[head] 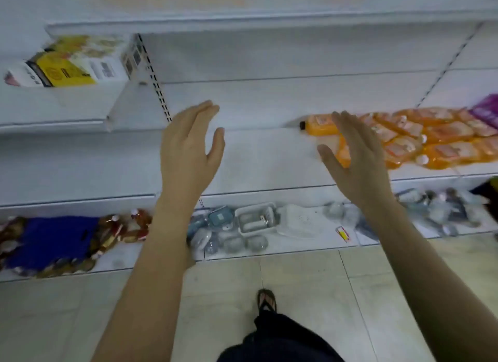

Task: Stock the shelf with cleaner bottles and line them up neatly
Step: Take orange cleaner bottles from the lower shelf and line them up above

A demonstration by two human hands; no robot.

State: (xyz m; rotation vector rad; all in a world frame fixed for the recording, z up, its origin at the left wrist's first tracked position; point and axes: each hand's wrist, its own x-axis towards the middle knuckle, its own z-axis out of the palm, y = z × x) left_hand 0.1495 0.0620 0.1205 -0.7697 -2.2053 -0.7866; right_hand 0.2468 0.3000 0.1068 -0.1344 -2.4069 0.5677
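Several orange cleaner bottles point(420, 138) lie on the right part of a white shelf point(258, 157), some with white caps; the leftmost orange bottle point(320, 124) has a black cap pointing left. My right hand point(353, 159) is raised with straight fingers in front of the left end of that group and holds nothing; whether it touches a bottle cannot be told. My left hand point(188, 148) hovers with straight fingers over the bare middle of the shelf, palm facing right, also holding nothing.
Yellow and white boxes point(72, 65) sit on a higher shelf at the left. A purple pack point(486, 111) lies at the far right. The bottom shelf holds a white tray point(256, 221), clear containers, brown bottles point(113, 232) and a blue item point(54, 240). My foot point(266, 301) stands on the tiled floor.
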